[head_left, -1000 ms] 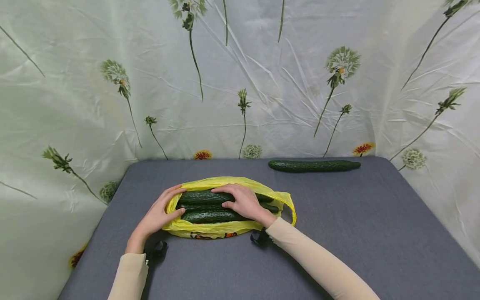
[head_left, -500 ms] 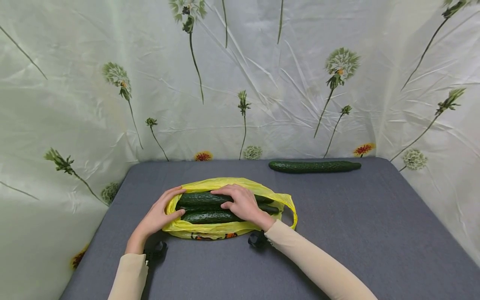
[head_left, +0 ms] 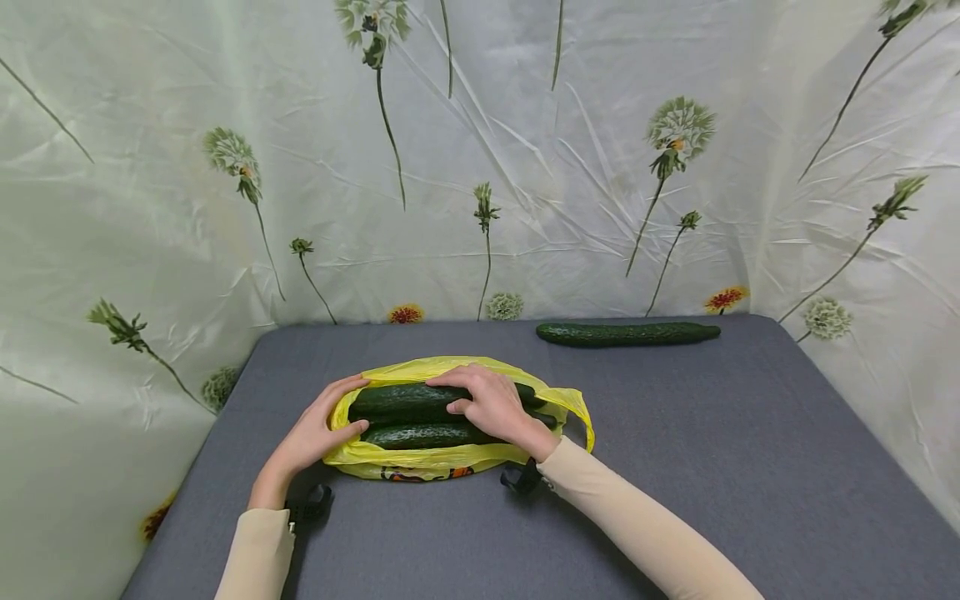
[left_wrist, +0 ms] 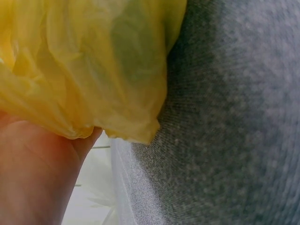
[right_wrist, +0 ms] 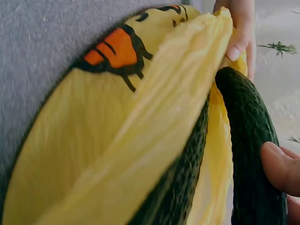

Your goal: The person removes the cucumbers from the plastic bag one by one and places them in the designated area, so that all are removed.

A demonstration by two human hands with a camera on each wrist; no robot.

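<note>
A yellow plastic bag (head_left: 450, 457) lies on its side on the grey table, its mouth spread wide, with dark green cucumbers inside. My left hand (head_left: 311, 433) holds the bag's left end, thumb and fingers at the rim. My right hand (head_left: 491, 406) reaches into the mouth and grips the rear cucumber (head_left: 401, 400); in the right wrist view the thumb (right_wrist: 276, 161) presses on its side. Another cucumber (head_left: 427, 435) lies in front of it, partly under the bag's edge. The left wrist view shows mainly the bag (left_wrist: 108, 70) and part of my palm.
One more cucumber (head_left: 628, 335) lies along the table's back edge, right of centre. A bag handle (head_left: 581, 408) loops out at the right end. The grey table (head_left: 712, 433) meets a hanging floral sheet (head_left: 420, 167) at the back and sides.
The rear cucumber in my right hand has risen slightly and shifted a little left, covering more of the gap to the front one. My left hand stays at the bag's end.
</note>
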